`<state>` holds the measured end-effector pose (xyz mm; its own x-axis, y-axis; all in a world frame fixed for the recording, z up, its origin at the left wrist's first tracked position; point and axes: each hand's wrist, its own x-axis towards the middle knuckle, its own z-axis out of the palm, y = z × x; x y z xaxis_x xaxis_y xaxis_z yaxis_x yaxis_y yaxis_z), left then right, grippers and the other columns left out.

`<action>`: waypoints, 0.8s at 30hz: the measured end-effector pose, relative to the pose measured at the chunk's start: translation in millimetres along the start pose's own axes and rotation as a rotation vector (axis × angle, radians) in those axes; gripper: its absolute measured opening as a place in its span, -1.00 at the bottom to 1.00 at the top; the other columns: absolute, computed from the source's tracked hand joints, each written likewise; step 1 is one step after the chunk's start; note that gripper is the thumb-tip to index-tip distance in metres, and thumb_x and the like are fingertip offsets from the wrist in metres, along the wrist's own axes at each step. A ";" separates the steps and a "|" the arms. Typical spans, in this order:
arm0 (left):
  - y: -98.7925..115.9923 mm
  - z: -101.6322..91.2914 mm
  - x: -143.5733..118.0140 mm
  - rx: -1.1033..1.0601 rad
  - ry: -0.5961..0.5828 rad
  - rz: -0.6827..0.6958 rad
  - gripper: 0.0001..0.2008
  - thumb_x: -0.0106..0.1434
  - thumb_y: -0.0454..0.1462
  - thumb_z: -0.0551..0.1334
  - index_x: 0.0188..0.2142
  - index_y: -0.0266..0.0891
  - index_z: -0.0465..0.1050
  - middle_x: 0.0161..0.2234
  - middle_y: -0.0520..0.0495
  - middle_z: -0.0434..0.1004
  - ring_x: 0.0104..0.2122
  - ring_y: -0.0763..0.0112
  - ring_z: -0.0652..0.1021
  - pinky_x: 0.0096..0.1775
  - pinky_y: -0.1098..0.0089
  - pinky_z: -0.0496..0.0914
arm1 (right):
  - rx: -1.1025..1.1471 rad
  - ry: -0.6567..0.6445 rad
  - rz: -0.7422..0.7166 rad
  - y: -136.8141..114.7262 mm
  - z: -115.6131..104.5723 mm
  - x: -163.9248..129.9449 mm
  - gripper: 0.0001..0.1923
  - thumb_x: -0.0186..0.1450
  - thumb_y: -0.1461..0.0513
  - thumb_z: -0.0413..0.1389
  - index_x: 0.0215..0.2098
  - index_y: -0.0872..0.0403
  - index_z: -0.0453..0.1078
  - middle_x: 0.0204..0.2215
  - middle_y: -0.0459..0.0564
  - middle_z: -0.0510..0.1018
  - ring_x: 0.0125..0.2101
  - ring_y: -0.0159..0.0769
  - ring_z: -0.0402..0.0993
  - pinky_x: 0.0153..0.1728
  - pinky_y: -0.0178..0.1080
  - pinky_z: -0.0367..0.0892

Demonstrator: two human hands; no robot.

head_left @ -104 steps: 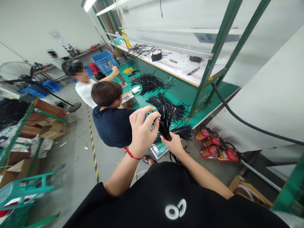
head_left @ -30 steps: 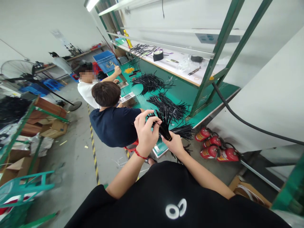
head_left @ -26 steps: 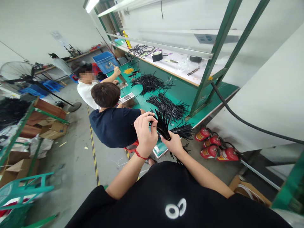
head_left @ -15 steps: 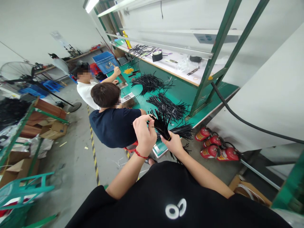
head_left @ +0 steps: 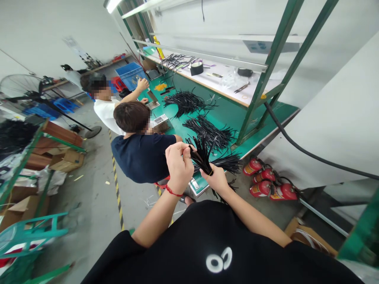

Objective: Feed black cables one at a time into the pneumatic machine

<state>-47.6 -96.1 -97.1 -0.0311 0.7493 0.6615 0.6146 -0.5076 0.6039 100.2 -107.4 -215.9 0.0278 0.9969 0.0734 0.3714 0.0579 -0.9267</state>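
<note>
A bundle of thin black strips, perhaps tubes or wires (head_left: 203,154), is fanned out at its upper end, with a yellow band around it lower down. My right hand (head_left: 217,179) is closed around the bundle near that band. At the fanned end, my left hand (head_left: 180,163), with a red cord on its wrist, has thumb and fingers pinched on the tip of one or a few black strips; the exact number is hidden. Just beyond lie more black strips in a pile (head_left: 209,132) on the green table (head_left: 220,112), and another bunch (head_left: 227,162) at the near edge.
To my left sits a co-worker in dark blue (head_left: 142,157), close to my left arm. Another in white (head_left: 106,114) works beyond. A grey device (head_left: 161,121) stands on the table. A green shelf post (head_left: 260,90) rises on the right, above several red fire extinguishers (head_left: 263,177).
My left hand has shifted very slightly left, still pinching at the strip ends. My right hand stays around the bundle. The co-worker in white has moved head and raised arm slightly.
</note>
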 end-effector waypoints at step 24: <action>18.3 -40.6 76.9 0.249 -0.482 0.527 -0.92 0.39 -0.32 0.39 -0.13 -0.16 0.61 -0.02 -0.15 0.62 0.00 0.07 0.51 0.07 0.04 0.44 | 0.256 -0.292 -0.095 11.7 -8.2 4.2 -0.61 0.16 0.03 0.27 -0.58 0.04 0.23 -0.60 -0.18 0.20 -0.51 -0.39 0.08 -0.49 -0.30 0.01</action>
<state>-70.8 -65.0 -17.2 0.6294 0.5659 0.5326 0.6143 -0.7821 0.1050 112.3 -102.9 -223.5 -0.2741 0.9576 0.0892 0.1154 0.1249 -0.9854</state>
